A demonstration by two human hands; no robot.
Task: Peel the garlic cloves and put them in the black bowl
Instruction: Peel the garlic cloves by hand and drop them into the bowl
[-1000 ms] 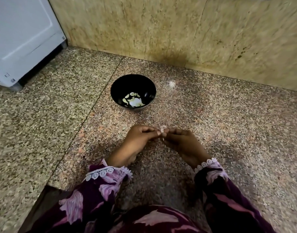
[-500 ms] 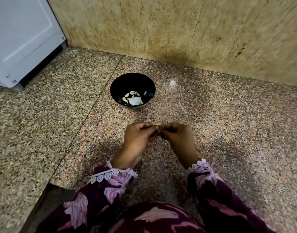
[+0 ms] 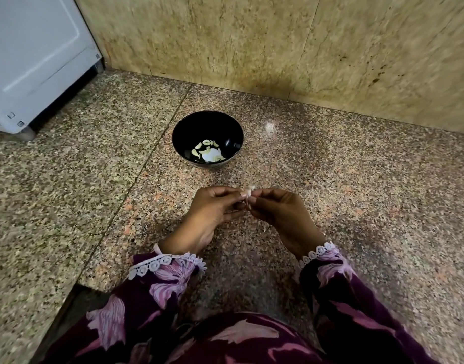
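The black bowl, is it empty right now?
No, the black bowl holds several pale peeled garlic cloves at its bottom.

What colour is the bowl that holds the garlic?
The bowl is black, inside and out; the head view shows it, with pale garlic pieces inside.

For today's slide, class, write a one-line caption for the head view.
Both hands, left hand and right hand, pinch a small pale garlic clove before the round black bowl.
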